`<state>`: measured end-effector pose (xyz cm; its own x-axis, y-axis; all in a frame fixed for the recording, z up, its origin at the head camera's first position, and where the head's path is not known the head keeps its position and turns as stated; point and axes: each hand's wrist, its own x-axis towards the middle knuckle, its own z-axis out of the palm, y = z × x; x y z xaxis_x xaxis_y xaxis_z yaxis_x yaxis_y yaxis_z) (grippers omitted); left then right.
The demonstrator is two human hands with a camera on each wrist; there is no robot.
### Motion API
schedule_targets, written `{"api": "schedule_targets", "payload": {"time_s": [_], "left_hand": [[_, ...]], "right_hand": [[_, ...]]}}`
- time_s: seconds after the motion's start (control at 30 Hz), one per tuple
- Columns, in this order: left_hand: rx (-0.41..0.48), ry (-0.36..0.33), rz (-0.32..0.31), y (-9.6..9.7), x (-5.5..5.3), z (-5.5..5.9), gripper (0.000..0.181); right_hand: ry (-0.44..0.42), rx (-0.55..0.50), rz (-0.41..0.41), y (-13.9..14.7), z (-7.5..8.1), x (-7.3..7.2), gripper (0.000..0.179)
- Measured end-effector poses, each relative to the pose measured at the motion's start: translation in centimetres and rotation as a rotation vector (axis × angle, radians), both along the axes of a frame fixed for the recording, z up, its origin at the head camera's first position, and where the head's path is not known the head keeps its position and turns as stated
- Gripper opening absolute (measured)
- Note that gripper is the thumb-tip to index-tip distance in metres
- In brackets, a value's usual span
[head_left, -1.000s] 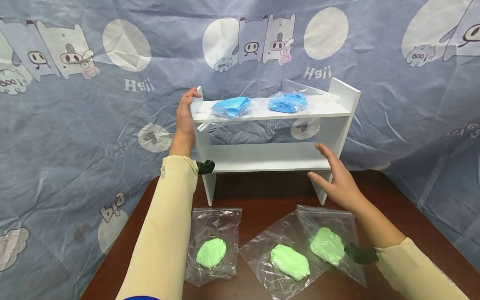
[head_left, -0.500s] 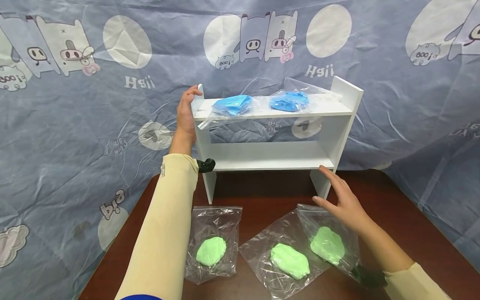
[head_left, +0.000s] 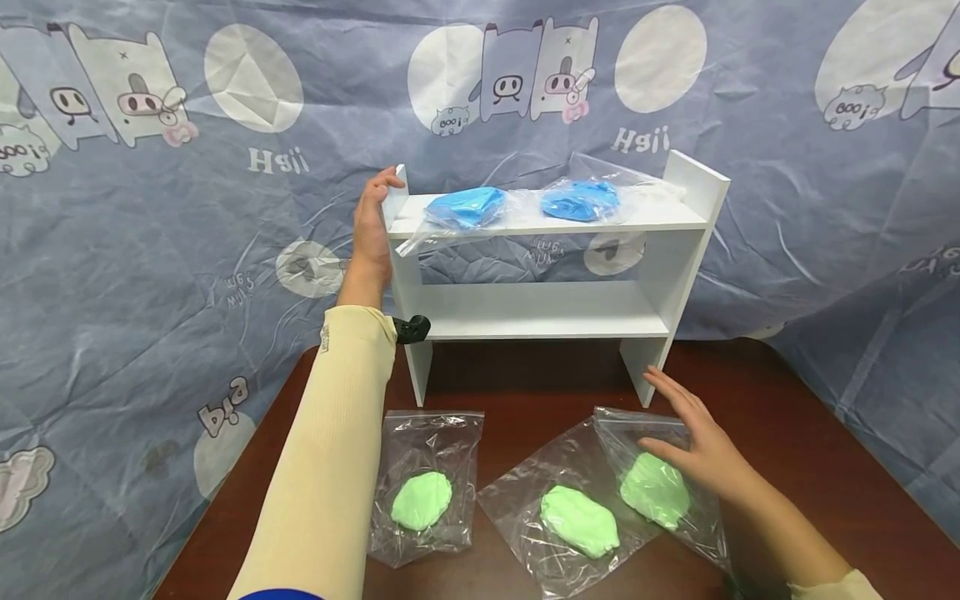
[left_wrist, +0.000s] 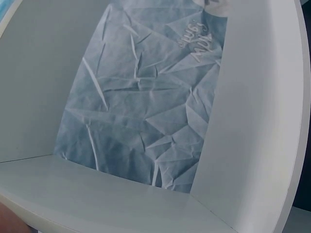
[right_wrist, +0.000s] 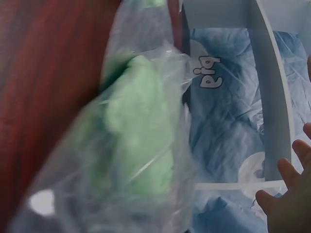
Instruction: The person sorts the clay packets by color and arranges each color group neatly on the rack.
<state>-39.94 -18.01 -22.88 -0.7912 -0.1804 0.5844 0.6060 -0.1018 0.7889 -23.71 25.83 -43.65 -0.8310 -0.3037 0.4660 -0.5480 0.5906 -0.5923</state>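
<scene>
My left hand [head_left: 371,229] holds the left side panel of a white two-tier shelf [head_left: 540,308], its fingers bent over the panel's top edge. My right hand [head_left: 697,446] hangs above the right green lump [head_left: 655,492], fingers spread and nothing held. That lump lies in a clear zip bag, as do the middle green lump [head_left: 580,521] and the left green lump [head_left: 422,500]. On the upper board sit two bagged blue lumps, one at left [head_left: 468,206] and one at right [head_left: 581,200]. In the right wrist view, green material [right_wrist: 141,131] appears blurred through plastic.
The shelf stands at the back of a dark red-brown table [head_left: 757,417]. Behind it hangs a blue-grey cartoon-printed cloth [head_left: 337,75]. A corner of the left blue lump's bag [head_left: 420,242] overhangs the upper board's front edge.
My right hand has come down and slightly right, from in front of the lower board to above the right green lump. My left hand stays on the side panel.
</scene>
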Motion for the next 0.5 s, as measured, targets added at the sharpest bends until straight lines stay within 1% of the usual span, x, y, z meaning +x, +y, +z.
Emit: {"api": "schedule_targets", "payload": {"time_s": [0.07, 0.17, 0.3, 0.37, 0.43, 0.5], "left_hand": [[0.016, 0.0, -0.015, 0.0, 0.0, 0.0, 0.023], [0.003, 0.001, -0.009, -0.1, 0.1, 0.0, 0.023], [-0.009, 0.011, -0.009, -0.1, 0.0, 0.0, 0.023], [0.001, 0.004, -0.014, -0.1, 0.0, 0.1, 0.023], [0.001, -0.002, -0.007, 0.0, 0.0, 0.1, 0.024], [0.0, -0.005, -0.002, 0.1, 0.3, 0.2, 0.024]], "right_hand": [[-0.014, 0.006, 0.013, 0.2, -0.5, 0.2, 0.091], [-0.027, 0.011, 0.043, 0.6, -1.2, 0.7, 0.095], [-0.019, 0.003, 0.091, 1.1, -2.3, 1.2, 0.105], [-0.028, 0.002, 0.109, 1.5, -2.9, 1.3, 0.108], [-0.043, 0.0, 0.114, 1.7, -3.4, 1.4, 0.109], [-0.075, 0.006, 0.111, 2.0, -3.9, 1.5, 0.109]]}}
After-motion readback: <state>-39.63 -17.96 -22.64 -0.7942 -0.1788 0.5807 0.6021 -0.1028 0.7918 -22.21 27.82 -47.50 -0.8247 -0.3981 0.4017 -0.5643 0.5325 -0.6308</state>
